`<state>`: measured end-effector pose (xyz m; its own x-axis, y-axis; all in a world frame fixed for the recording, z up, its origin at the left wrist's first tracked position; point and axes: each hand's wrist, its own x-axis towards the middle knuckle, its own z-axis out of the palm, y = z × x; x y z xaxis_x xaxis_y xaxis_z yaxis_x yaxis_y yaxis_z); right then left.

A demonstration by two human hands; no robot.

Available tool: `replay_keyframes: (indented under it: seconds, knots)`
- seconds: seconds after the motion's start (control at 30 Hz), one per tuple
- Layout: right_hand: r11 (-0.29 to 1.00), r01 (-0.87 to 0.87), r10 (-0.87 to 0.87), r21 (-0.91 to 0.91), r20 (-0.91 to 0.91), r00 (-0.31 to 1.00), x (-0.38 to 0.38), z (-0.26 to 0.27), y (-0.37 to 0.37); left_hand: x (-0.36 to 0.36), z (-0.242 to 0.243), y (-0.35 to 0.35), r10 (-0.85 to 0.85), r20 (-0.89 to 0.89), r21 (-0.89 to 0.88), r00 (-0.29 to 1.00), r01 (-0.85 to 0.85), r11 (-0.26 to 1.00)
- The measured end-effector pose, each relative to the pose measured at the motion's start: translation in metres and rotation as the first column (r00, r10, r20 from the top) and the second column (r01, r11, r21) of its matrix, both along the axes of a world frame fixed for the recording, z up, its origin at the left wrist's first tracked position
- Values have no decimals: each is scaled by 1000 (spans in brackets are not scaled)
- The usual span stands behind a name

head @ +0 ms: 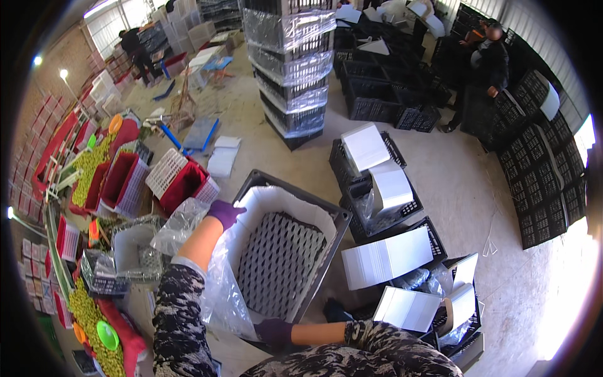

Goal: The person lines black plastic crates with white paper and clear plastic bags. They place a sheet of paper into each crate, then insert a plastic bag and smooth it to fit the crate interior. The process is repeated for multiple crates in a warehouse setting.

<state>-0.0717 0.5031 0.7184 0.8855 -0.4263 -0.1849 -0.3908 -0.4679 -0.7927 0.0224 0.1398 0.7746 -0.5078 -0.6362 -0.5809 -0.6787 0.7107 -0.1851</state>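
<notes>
A black plastic crate [338, 231] stands before me, its inner walls lined with white sheet [308, 205] and its perforated bottom showing. A clear plastic bag [221, 287] drapes over its left side. At the far left rim my left hand [227, 214], in a purple glove, grips the bag, the index finger reaching over the white sheet. My right hand [275, 332], gloved too, is at the near left corner, closed on the bag's lower edge; its fingertips are partly hidden.
To my right, black crates [367, 207] hold folded white sheets [391, 257] and plastic bags. At left, green grapes [92, 165] lie on a bench beside red-lined baskets [125, 181]. A film-wrapped crate stack [294, 75] rises ahead. One person [487, 66] stands at the right back, another [136, 49] at far left.
</notes>
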Motion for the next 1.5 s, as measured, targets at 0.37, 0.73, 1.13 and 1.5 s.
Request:
replay_keyframes:
  seconds: [0.37,0.73,1.13,1.5]
  knots:
    - [933,357,-354,55,-58,934,1,-12,33,4,6,0,13,-51,47,999,-10,999]
    - [970,-222,235,-97,164,958,6,-26,17,100,159,94,325,-593,176,737,-275,945]
    - [968,-214,225,129,-80,971,-16,19,11,168,338,256,-37,-996,40,-81,-782,623]
    - [987,59,-91,-149,-216,972,-10,49,38,218,346,247,-196,-965,0,-175,-747,665]
